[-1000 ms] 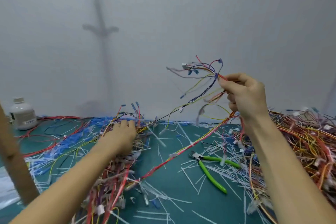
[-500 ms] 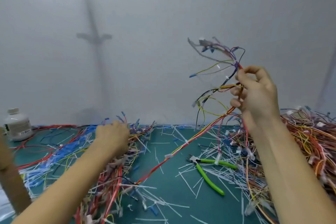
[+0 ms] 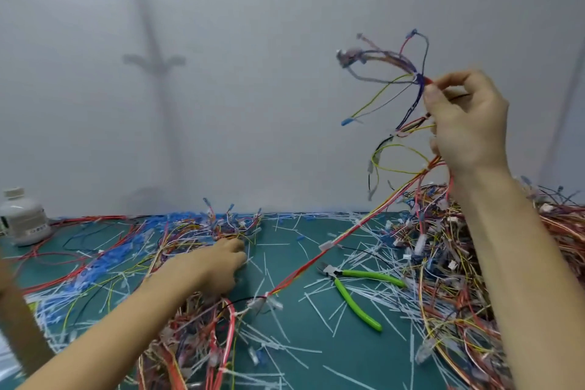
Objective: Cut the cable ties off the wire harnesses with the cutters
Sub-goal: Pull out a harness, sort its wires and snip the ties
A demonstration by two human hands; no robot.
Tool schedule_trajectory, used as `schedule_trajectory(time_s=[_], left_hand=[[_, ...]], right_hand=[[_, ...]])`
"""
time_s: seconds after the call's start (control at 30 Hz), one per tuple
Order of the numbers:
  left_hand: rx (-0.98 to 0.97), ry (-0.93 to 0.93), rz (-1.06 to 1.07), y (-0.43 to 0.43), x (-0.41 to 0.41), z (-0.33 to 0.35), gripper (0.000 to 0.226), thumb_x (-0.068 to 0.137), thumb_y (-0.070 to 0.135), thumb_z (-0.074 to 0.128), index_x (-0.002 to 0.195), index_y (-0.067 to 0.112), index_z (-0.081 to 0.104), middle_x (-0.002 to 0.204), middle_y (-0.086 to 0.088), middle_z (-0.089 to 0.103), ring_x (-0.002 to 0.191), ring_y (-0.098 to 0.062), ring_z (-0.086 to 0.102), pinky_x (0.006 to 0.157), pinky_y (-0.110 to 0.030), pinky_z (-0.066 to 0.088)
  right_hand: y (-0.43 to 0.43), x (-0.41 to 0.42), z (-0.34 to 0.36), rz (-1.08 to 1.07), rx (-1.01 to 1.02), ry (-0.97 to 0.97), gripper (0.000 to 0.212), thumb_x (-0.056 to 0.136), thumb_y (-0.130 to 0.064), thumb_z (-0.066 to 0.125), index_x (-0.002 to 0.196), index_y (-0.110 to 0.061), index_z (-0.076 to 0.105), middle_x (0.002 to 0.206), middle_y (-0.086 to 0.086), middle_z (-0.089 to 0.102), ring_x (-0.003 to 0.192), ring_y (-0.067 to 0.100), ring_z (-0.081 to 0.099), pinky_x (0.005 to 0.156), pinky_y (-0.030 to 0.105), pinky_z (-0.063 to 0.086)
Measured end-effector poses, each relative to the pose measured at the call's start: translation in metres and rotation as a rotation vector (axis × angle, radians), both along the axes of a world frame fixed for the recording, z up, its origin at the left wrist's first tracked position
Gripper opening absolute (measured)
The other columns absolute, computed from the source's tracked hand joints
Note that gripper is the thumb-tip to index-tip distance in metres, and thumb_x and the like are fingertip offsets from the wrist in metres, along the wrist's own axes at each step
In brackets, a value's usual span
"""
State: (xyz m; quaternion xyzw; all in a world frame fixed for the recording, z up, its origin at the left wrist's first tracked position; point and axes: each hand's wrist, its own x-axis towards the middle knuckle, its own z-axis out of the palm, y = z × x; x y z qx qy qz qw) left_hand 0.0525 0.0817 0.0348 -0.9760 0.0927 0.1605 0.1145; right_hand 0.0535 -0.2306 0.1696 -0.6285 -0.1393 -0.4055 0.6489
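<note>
Since a second ago the right hand (image 3: 468, 123) has risen, carrying the wire harness (image 3: 373, 211) higher against the wall (image 3: 221, 73), and the harness's red and yellow trunk now runs more steeply down to the mat (image 3: 278, 258). Its loose ends have swung up and blur above the hand. The cutters (image 3: 354, 301) lie where they lay before, untouched, with their green handles spread. The left hand (image 3: 212, 269) stays low on the left pile of wires (image 3: 202, 231).

Open mat shows only in the middle, between that pile and the tall tangle on the right (image 3: 443, 263) – and even there cut tie pieces (image 3: 316, 304) are strewn around the cutters. A white bottle (image 3: 23, 218) stands at the far left edge by the wall, and a brown post (image 3: 15, 320) crosses the lower left corner.

The right arm reaches up from the lower right; thumb and forefinger pinch the harness where its wires fan out, the other fingers curled round strands below. The left arm stretches forward, back of the hand up, fingers bent down among the wires – whether they grasp any cannot be told.
</note>
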Motion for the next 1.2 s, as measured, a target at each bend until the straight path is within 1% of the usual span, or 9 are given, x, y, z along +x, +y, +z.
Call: schedule_trajectory(time_s=[0.1, 0.27, 0.33, 0.47, 0.6, 0.7, 0.87, 1.0, 1.2], left_hand=[[-0.055, -0.057, -0.05, -0.014, -0.002, 0.021, 0.052, 0.088, 0.013, 0.052, 0.14, 0.019, 0.047, 0.153, -0.001, 0.034, 0.138, -0.02, 0.035, 0.113, -0.039, 0.033], [-0.982, 0.189, -0.189, -0.082, -0.026, 0.062, 0.026, 0.093, 0.03, 0.064, 0.118, 0.024, 0.066, 0.117, 0.007, 0.07, 0.107, -0.007, 0.066, 0.096, -0.021, 0.049], [-1.026, 0.185, -0.2, -0.101, -0.029, 0.058, 0.023, 0.088, 0.032, 0.071, 0.105, 0.017, 0.068, 0.103, -0.001, 0.075, 0.092, -0.015, 0.072, 0.089, -0.03, 0.055], [-0.673, -0.038, -0.193, -0.104, -0.018, 0.026, 0.024, 0.084, 0.033, 0.074, 0.087, 0.01, 0.067, 0.088, -0.003, 0.075, 0.08, -0.018, 0.072, 0.076, -0.033, 0.057], [-0.924, 0.072, 0.051, -0.093, -0.011, -0.017, 0.018, 0.092, 0.019, 0.067, 0.081, 0.013, 0.054, 0.074, -0.002, 0.066, 0.058, -0.017, 0.068, 0.055, -0.029, 0.059], [-1.129, 0.009, 0.176, -0.087, 0.001, -0.027, 0.014, 0.094, 0.014, 0.063, 0.089, 0.003, 0.057, 0.074, -0.012, 0.064, 0.057, -0.023, 0.066, 0.062, -0.037, 0.062], [-1.427, -0.208, 0.325, -0.076, 0.019, -0.012, 0.011, 0.088, 0.011, 0.072, 0.084, 0.003, 0.066, 0.066, -0.006, 0.065, 0.056, -0.022, 0.07, 0.054, -0.027, 0.058], [-1.59, -0.273, 0.335, -0.072, 0.023, -0.003, 0.009, 0.085, 0.009, 0.074, 0.079, 0.005, 0.068, 0.065, -0.006, 0.064, 0.059, -0.017, 0.07, 0.054, -0.021, 0.054], [-1.368, -0.259, 0.384, -0.073, 0.012, -0.015, 0.03, 0.1, 0.033, 0.053, 0.09, 0.008, 0.069, 0.08, -0.011, 0.068, 0.064, -0.018, 0.066, 0.053, -0.023, 0.05]], right_hand=[[0.008, 0.003, -0.011, 0.068, -0.017, 0.04, 0.02, 0.094, -0.014, 0.062, 0.08, -0.027, 0.056, 0.077, -0.008, 0.054, 0.064, 0.006, 0.046, 0.058, 0.023, 0.036], [0.053, 0.015, -0.033, 0.17, -0.066, 0.141, 0.019, 0.093, -0.017, 0.064, 0.079, -0.026, 0.056, 0.074, -0.011, 0.054, 0.065, 0.006, 0.047, 0.063, 0.026, 0.041], [0.071, 0.023, -0.043, 0.18, -0.021, 0.231, 0.018, 0.094, -0.018, 0.064, 0.079, -0.024, 0.057, 0.071, -0.008, 0.054, 0.063, 0.01, 0.047, 0.065, 0.033, 0.042], [0.087, 0.038, -0.065, 0.285, 0.059, 0.411, 0.003, 0.099, -0.021, 0.056, 0.097, -0.019, 0.056, 0.094, 0.004, 0.06, 0.071, 0.013, 0.054, 0.061, 0.028, 0.047], [0.082, 0.039, -0.093, 0.437, -0.264, 0.668, 0.047, 0.101, -0.037, 0.05, 0.144, -0.025, 0.038, 0.138, 0.001, 0.046, 0.118, 0.016, 0.049, 0.097, 0.036, 0.042], [0.078, 0.029, -0.112, 0.361, -0.462, 0.739, 0.054, 0.098, -0.033, 0.055, 0.147, -0.025, 0.034, 0.147, 0.002, 0.043, 0.126, 0.019, 0.046, 0.105, 0.038, 0.04], [0.077, 0.003, -0.134, 0.188, -0.943, 0.85, 0.04, 0.097, -0.041, 0.052, 0.109, -0.004, 0.059, 0.108, 0.016, 0.071, 0.09, 0.031, 0.067, 0.074, 0.034, 0.055], [0.089, -0.018, -0.15, 0.764, -0.777, 0.989, 0.027, 0.097, -0.033, 0.06, 0.09, -0.007, 0.064, 0.093, 0.013, 0.074, 0.055, 0.012, 0.066, 0.042, 0.02, 0.048], [0.116, -0.027, -0.164, 0.804, -0.339, 0.865, 0.019, 0.101, -0.01, 0.053, 0.084, -0.006, 0.06, 0.077, 0.008, 0.069, 0.054, 0.008, 0.066, 0.045, 0.019, 0.051]])
